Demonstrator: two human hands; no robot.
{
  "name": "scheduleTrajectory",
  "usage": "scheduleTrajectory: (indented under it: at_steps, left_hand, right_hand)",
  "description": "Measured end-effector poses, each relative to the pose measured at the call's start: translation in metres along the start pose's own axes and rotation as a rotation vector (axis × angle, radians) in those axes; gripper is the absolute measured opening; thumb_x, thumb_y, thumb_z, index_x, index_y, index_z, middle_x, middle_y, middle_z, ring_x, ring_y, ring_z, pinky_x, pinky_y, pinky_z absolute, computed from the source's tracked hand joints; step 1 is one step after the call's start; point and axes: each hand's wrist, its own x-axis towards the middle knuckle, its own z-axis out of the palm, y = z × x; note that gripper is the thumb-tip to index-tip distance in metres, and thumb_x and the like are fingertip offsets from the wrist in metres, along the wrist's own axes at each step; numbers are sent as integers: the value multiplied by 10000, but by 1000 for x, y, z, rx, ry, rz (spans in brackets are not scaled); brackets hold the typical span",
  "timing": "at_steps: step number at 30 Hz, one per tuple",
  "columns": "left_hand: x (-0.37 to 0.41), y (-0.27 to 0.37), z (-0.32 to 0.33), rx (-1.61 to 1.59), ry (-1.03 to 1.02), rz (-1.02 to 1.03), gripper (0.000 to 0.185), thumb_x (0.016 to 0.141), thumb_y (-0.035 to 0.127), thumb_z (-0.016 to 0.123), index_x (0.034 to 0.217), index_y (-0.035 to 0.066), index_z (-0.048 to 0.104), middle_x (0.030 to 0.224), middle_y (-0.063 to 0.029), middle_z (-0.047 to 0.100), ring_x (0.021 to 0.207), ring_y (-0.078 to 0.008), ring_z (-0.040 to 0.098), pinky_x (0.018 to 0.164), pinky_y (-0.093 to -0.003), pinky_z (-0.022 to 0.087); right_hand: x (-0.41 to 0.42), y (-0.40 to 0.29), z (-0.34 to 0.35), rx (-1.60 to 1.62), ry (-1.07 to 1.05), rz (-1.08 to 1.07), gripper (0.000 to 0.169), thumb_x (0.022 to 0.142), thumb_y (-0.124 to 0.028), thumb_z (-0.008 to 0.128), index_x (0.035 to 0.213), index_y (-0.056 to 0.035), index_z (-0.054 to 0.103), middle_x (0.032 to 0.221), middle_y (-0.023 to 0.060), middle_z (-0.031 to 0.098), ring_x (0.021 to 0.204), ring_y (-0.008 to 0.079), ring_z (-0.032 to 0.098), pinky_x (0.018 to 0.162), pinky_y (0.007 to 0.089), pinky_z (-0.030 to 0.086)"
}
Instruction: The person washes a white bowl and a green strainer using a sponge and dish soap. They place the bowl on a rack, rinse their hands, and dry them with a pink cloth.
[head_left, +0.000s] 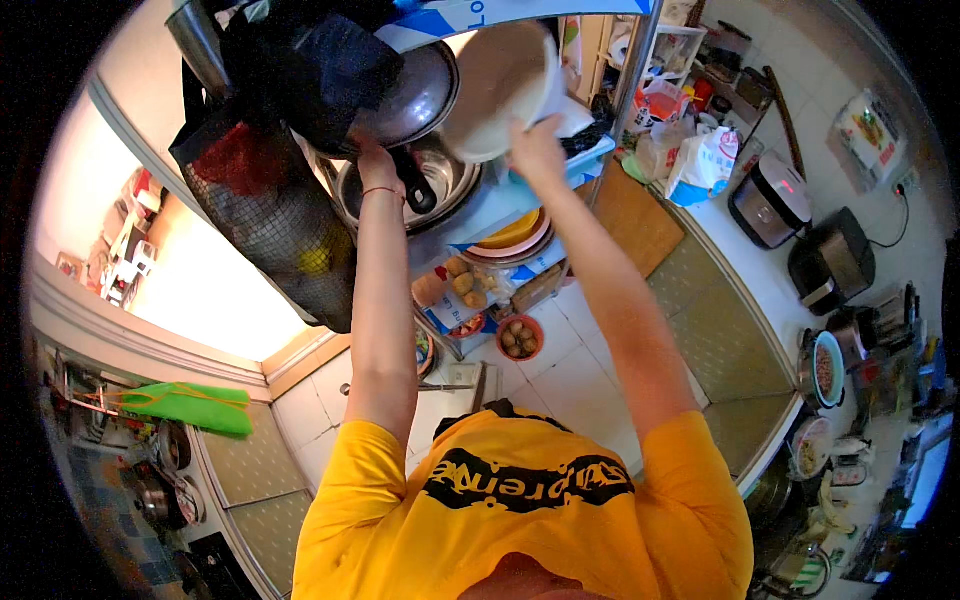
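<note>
My right hand (538, 150) grips the lower right rim of a large white round basin (499, 90), which is tilted and blurred. Up on the rack, my left hand (379, 165) is at the lower edge of a shiny dark pan or lid (424, 94); its fingers are partly hidden, so its hold is unclear. Just right of that hand a black handle (416, 184) points down. Beneath it lies a stainless steel pan (446, 176) on the shelf (506, 195). A black bag (337, 64) hangs over the left part of the dark pan or lid.
A stuffed mesh bag (277, 217) hangs at the rack's left. Lower shelves hold yellow and pink basins (514, 232) and round brown produce (461, 281). A red bowl (520, 337) stands on the floor. Along the right counter are a rice cooker (769, 199) and a black appliance (832, 262).
</note>
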Motion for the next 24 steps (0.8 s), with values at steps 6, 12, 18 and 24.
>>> scheduleTrajectory:
  at_steps: [6, 12, 18, 24]
  left_hand:
    - [-107, 51, 91, -109, -138, -286, 536, 860, 503, 264, 1023, 40, 479, 726, -111, 555, 501, -233, 521, 428, -356, 435]
    - [-52, 4, 7, 116, -57, -415, 567, 859, 508, 245, 1055, 13, 440, 665, -138, 545, 465, -247, 519, 404, -352, 437]
    - [-58, -7, 29, 181, -107, -498, 516, 872, 472, 218, 1057, 39, 431, 712, -162, 537, 447, -268, 503, 384, -370, 434]
    - [-11, -55, -19, 1, -178, -647, 531, 876, 458, 168, 1110, 37, 390, 791, -200, 540, 492, -325, 516, 387, -426, 447]
  right_hand:
    - [80, 121, 103, 364, -119, -19, 424, 817, -321, 466, 1033, 37, 394, 744, 195, 574, 529, 244, 595, 429, 310, 497]
    - [-14, 40, 91, 649, -639, 468, 496, 835, -363, 445, 1105, 41, 345, 757, 166, 566, 548, 222, 586, 468, 297, 503]
    - [-58, 102, 22, 684, -468, 323, 553, 829, -308, 487, 1248, -37, 252, 792, 144, 558, 556, 191, 550, 470, 291, 467]
    - [-144, 171, -66, 625, -363, 438, 399, 853, -264, 441, 1190, -62, 370, 818, 92, 565, 621, 145, 554, 569, 248, 464]
